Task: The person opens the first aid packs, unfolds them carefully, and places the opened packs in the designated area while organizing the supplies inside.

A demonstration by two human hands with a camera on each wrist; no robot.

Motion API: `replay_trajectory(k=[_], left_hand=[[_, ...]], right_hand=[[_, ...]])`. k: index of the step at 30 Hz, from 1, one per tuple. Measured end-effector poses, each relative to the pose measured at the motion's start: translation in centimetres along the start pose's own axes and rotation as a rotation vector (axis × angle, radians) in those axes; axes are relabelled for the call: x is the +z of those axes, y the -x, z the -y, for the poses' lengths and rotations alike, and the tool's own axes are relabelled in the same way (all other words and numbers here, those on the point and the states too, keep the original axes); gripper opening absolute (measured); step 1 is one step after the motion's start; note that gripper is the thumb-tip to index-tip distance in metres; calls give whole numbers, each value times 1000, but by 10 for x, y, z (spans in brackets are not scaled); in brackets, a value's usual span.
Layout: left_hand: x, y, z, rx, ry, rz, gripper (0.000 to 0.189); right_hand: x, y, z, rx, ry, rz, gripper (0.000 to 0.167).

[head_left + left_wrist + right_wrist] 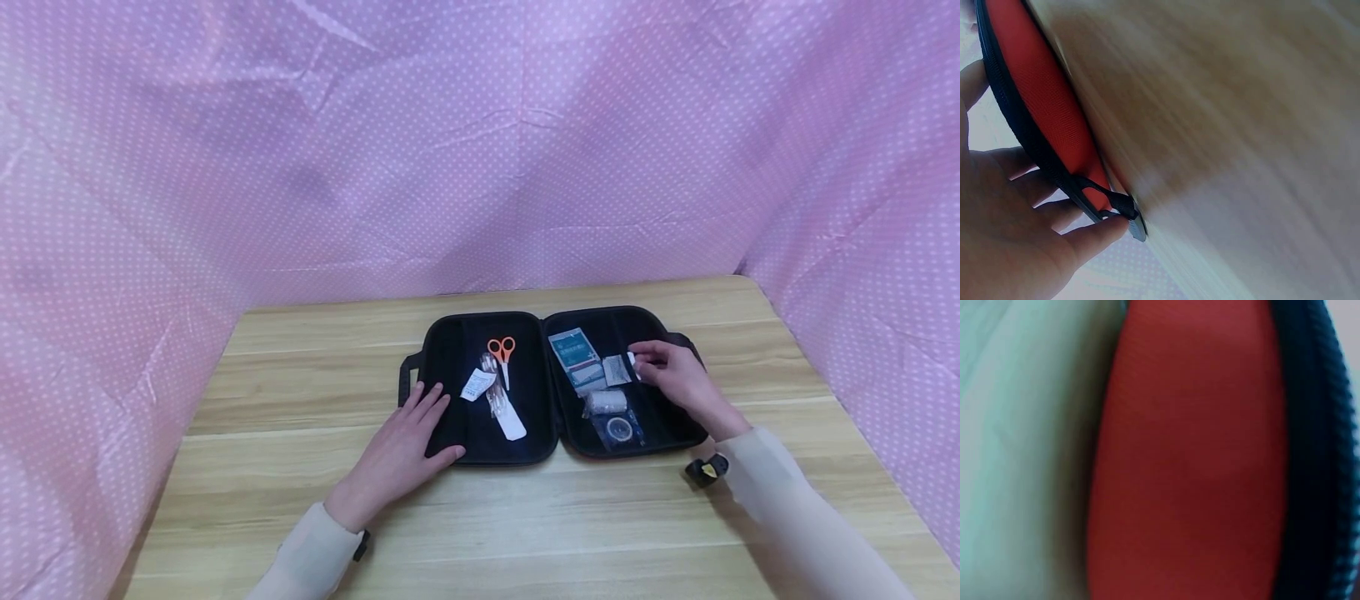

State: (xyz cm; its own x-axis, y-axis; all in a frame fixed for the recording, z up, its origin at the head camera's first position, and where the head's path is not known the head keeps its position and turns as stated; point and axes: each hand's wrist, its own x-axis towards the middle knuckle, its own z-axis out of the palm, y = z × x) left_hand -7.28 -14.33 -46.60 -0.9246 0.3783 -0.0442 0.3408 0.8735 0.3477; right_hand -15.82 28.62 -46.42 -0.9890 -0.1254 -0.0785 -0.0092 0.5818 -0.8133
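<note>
A black-lined zip case (536,350) lies unfolded on the table; its red outer shell (1047,94) shows in the left wrist view. My left hand (393,454) rests at the case's left rim by the carry handle (405,379), fingers spread. Over the right half, my right hand (678,379) pinches a small white piece (634,367) between thumb and fingers. Near it lie a white packet (617,371), a teal packet (576,354), a bandage roll (606,403) and a bagged tape roll (619,429). The right wrist view shows only the red shell (1191,450).
In the left half lie orange-handled scissors (502,354), a bag of cotton swabs (497,398), a printed white packet (477,384) and a white strip (512,423). The wooden table (315,358) is bordered by pink dotted cloth (375,167) at the back and sides.
</note>
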Motion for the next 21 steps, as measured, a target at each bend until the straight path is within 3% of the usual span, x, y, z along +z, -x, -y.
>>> replay_trajectory(k=[6,12,16,21], left_hand=[[0,0,0,-1,1,0,85],[0,0,0,-2,1,4,86],[0,0,0,-5,2,6,85],[0,0,0,-5,-5,7,85]], right_hand=[[3,0,-1,2,-73,59,35],[4,0,1,8,-63,91,36],[4,1,3,-6,2,81,34],[1,4,8,-43,173,24,32]])
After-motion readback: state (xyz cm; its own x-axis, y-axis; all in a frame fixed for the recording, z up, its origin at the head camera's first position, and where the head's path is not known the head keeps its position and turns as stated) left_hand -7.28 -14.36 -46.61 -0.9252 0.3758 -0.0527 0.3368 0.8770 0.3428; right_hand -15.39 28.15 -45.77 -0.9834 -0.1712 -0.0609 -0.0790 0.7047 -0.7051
